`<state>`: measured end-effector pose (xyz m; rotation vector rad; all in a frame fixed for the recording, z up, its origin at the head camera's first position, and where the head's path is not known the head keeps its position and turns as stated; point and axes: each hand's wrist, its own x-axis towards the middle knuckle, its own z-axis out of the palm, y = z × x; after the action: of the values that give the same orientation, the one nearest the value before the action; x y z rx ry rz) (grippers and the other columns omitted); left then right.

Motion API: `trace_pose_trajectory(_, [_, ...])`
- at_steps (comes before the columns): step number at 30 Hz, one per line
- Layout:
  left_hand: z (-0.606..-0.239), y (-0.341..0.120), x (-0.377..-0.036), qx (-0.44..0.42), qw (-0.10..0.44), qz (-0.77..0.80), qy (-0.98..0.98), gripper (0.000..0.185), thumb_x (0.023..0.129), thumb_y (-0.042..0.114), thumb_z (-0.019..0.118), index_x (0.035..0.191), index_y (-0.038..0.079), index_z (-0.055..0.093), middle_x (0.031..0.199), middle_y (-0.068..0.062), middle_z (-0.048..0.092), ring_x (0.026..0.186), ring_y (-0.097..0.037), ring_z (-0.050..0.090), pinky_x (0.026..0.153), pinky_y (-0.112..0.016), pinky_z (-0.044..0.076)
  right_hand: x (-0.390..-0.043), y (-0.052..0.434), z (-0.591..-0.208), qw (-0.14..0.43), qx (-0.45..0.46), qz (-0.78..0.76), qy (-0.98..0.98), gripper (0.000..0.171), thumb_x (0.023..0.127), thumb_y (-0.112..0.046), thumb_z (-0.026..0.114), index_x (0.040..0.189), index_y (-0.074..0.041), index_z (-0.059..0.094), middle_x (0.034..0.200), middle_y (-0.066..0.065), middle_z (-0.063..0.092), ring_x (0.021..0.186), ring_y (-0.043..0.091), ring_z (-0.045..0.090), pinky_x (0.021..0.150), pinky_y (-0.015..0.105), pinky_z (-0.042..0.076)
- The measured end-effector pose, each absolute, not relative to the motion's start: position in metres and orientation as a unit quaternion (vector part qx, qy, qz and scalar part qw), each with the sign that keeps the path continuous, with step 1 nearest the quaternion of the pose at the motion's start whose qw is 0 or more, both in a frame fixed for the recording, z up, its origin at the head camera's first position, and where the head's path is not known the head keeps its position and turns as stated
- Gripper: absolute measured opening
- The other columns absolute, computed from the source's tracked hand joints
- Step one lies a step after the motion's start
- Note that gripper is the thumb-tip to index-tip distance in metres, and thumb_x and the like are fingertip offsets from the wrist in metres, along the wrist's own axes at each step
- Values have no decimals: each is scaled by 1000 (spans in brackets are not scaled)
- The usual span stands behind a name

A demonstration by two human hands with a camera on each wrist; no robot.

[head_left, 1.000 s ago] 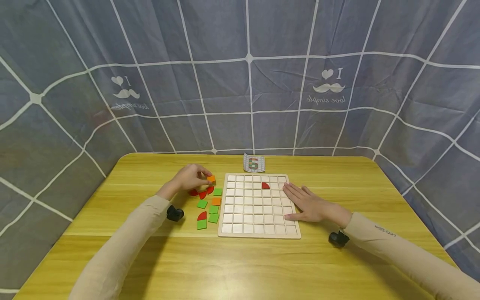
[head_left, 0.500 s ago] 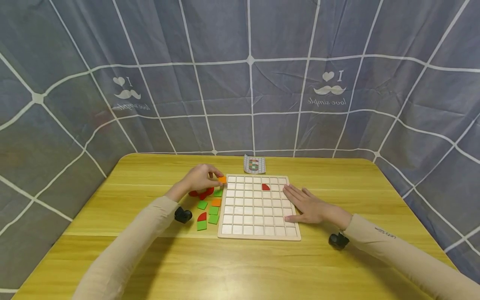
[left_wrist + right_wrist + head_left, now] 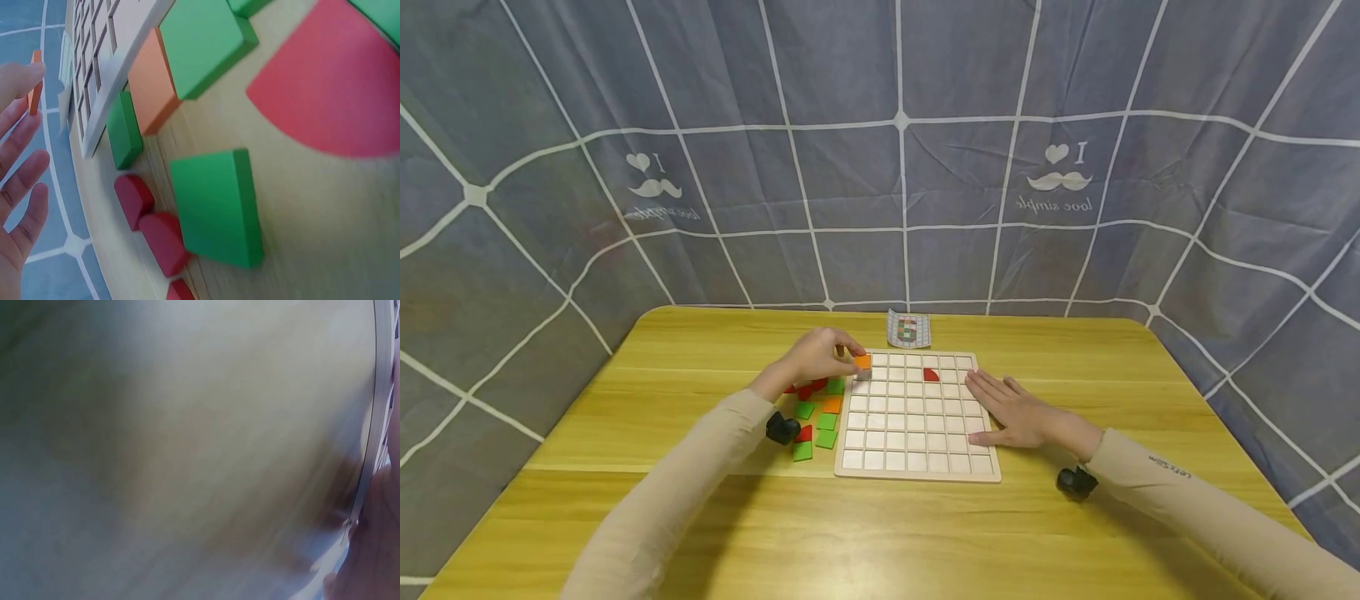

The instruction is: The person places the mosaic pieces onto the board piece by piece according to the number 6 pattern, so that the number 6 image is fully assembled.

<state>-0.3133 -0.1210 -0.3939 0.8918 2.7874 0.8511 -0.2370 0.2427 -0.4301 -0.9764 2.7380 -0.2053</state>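
Both hands are over the wooden table (image 3: 700, 500). Left hand (image 3: 815, 357) pinches a small orange square tile (image 3: 862, 362) at its fingertips and holds it over the far left corner of the gridded wooden board (image 3: 917, 471), just above the first cells. Right hand (image 3: 1015, 410) lies flat with relaxed, straight fingers on the board's right edge, grasping nothing.

One red quarter-circle piece (image 3: 931, 375) sits in a cell in the far rows of the board, right of centre. Loose pieces lie on the table just left of the board: green squares (image 3: 826, 438), another orange square (image 3: 832, 405) touching the board's edge, and red curved pieces (image 3: 808, 388) partly under the left hand. A small pattern card (image 3: 908, 328) rests beyond the board's far edge.
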Motion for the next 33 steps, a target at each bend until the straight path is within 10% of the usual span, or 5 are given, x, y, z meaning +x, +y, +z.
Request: trace_pose_trajectory(33, [-406,-61,-324,339,48,236,909,25,81,29,75,104,17,76,112,-1,70,78,-9,60,65,-21,45,-238,243,-430,127,-329,-74,933,94,92,-60,48,154,0,9,161,20,4,149,37,7,115,61,11])
